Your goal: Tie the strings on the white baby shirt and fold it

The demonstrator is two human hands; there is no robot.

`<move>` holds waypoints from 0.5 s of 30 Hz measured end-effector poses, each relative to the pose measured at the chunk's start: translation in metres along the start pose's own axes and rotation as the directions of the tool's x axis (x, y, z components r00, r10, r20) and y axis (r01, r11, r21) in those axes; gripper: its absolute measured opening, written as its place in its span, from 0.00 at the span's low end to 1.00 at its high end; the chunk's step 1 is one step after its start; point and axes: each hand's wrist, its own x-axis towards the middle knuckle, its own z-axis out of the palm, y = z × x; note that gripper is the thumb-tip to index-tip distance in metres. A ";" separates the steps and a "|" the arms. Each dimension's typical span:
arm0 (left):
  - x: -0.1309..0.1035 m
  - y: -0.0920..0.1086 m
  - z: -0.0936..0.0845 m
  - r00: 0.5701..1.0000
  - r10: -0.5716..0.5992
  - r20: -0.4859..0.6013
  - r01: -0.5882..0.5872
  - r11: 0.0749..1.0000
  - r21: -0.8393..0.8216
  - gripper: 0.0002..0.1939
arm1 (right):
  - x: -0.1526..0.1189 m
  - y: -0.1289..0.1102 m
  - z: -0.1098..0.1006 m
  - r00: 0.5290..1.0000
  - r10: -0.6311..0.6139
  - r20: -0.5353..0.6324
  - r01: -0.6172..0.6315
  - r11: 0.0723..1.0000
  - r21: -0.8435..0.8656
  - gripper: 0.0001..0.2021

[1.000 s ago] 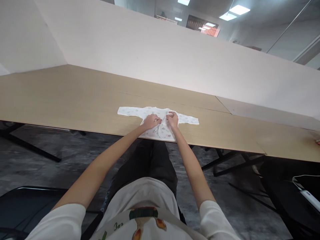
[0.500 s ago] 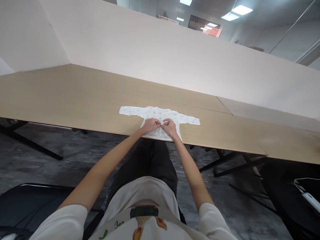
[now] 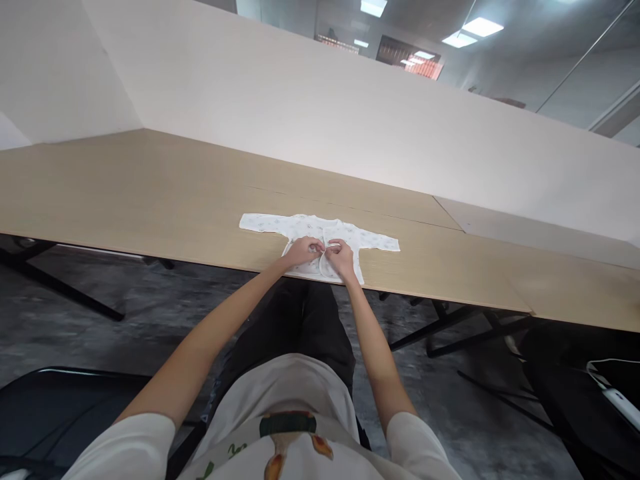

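A small white baby shirt (image 3: pixel 310 227) with a faint print lies spread on the table, both sleeves stretched out to the sides. Its lower hem reaches the table's front edge. My left hand (image 3: pixel 304 251) rests over the middle of the shirt, fingers pinched at the front opening. Just to its right, my right hand (image 3: pixel 341 256) pinches the same opening, the fingertips of both hands almost touching. Whatever small fastening or tie may lie between the fingertips is too small to make out.
The long wooden table (image 3: pixel 175 193) runs across the view, with a white partition (image 3: pixel 300 100) behind it. A black chair (image 3: pixel 75 407) stands at the lower left. Another black seat (image 3: pixel 565 373) at the lower right carries a white device (image 3: pixel 621 404) with a cable.
Both hands stay pinched at the shirt's front, their fingertips shifted very slightly to the right. The shirt lies almost as before.
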 end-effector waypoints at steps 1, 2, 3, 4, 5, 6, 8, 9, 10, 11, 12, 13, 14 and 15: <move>0.000 0.000 0.000 1.000 0.005 0.000 -0.005 1.000 0.001 0.11 | 0.000 -0.001 0.000 1.000 0.001 0.004 -0.001 1.000 0.005 0.15; 0.000 0.000 0.000 1.000 0.007 -0.003 -0.007 1.000 0.008 0.12 | -0.001 -0.002 0.000 1.000 -0.001 0.008 0.000 1.000 0.007 0.14; 0.000 0.001 0.000 1.000 0.007 -0.006 -0.007 1.000 0.017 0.12 | -0.001 -0.003 0.001 1.000 -0.007 0.010 0.007 1.000 0.004 0.13; 0.000 0.001 0.000 1.000 0.006 -0.005 -0.006 1.000 0.026 0.12 | -0.002 -0.003 0.001 1.000 -0.018 0.012 0.018 1.000 -0.003 0.13; 0.000 0.002 0.000 1.000 0.007 -0.003 -0.007 0.999 0.033 0.13 | -0.002 -0.004 0.001 0.999 -0.029 0.014 0.029 1.000 -0.013 0.13; 0.000 0.002 0.000 1.000 0.009 0.000 -0.009 0.999 0.038 0.13 | -0.002 -0.004 0.001 0.999 -0.037 0.016 0.038 0.999 -0.021 0.13; -0.001 0.003 0.000 1.000 0.008 -0.008 -0.008 0.999 0.050 0.15 | -0.002 -0.004 0.000 0.999 -0.039 0.009 0.039 0.999 -0.019 0.14; -0.001 0.003 0.000 1.000 0.003 -0.018 -0.002 0.998 0.062 0.16 | -0.001 -0.004 0.000 1.000 -0.030 -0.009 0.030 1.000 -0.010 0.14; -0.001 0.003 0.000 1.000 -0.005 -0.030 0.007 0.997 0.080 0.16 | 0.000 -0.003 -0.001 0.999 -0.017 -0.036 0.017 1.000 0.003 0.15; -0.001 0.004 0.001 0.999 -0.014 -0.039 0.018 0.995 0.099 0.16 | 0.000 -0.002 -0.001 0.997 -0.001 -0.072 0.002 1.000 0.016 0.15; -0.001 0.003 0.001 0.999 -0.023 -0.045 0.029 0.993 0.118 0.15 | 0.001 0.000 -0.001 0.994 0.015 -0.108 -0.012 1.000 0.029 0.16; -0.001 0.003 0.001 0.998 -0.033 -0.049 0.039 0.990 0.134 0.14 | 0.002 0.002 -0.001 0.990 0.028 -0.138 -0.023 0.999 0.039 0.16; -0.001 0.003 0.002 0.998 -0.042 -0.052 0.049 0.988 0.148 0.13 | 0.003 0.004 0.000 0.987 0.036 -0.159 -0.030 0.999 0.043 0.17; -0.001 0.003 0.002 0.997 -0.049 -0.056 0.058 0.986 0.159 0.13 | 0.004 0.006 0.000 0.985 0.039 -0.170 -0.032 0.999 0.042 0.18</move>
